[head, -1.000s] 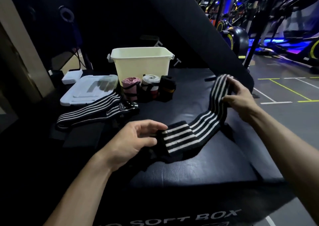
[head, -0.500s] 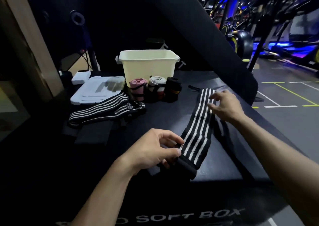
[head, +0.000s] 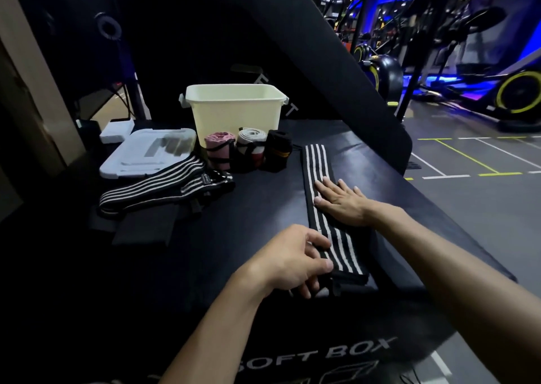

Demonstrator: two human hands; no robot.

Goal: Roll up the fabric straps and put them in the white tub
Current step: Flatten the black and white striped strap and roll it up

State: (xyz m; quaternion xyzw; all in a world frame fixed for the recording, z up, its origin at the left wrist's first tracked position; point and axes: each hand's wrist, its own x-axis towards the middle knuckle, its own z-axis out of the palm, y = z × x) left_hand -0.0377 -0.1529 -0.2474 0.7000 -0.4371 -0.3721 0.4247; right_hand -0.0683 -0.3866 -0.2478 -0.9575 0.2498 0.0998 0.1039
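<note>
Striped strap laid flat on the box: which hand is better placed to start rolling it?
Probably the left hand: its curled fingers already grip the near end of the striped strap, where a roll would begin. The right hand lies flat on the middle, better suited to holding it straight.

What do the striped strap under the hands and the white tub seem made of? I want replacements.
The striped strap looks like woven elastic fabric, matte, black with white stripes, lying limp and flat. The white tub looks like moulded plastic, smooth with a slight sheen, a rolled rim and side lugs. Neither is certain from sight alone.
</note>
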